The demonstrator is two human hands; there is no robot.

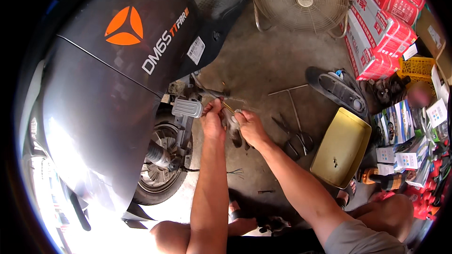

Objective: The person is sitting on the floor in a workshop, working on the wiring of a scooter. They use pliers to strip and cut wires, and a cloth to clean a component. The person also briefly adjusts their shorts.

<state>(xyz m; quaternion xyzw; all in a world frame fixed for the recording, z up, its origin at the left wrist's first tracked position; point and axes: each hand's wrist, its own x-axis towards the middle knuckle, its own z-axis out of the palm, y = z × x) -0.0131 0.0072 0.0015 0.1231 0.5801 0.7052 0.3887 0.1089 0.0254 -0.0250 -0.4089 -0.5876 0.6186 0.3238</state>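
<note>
My left hand (212, 117) is closed on a thin yellow wire (228, 106) beside the grey step plate (187, 107) of a dark scooter (94, 94). My right hand (249, 127) is closed a little to the right, pinching the wire's other part with a small pale piece at the fingertips, too small to name. A dark cable (207, 89) runs from the frame just above my hands. Behind and under them lie greyish items, partly hidden. The scooter's wheel (155, 178) and a shock absorber (157, 155) show left of my left arm, with loose wire ends (235, 171) nearby.
A floor fan (301, 0) stands at the back. Red-white cartons (376, 33), a yellow crate (414, 68) and small boxes (395, 122) line the right side. A black panel (329, 89), T-handle tool (292, 103), scissors (285, 127), metal tray (341, 146) and power tool (381, 178) lie on the floor.
</note>
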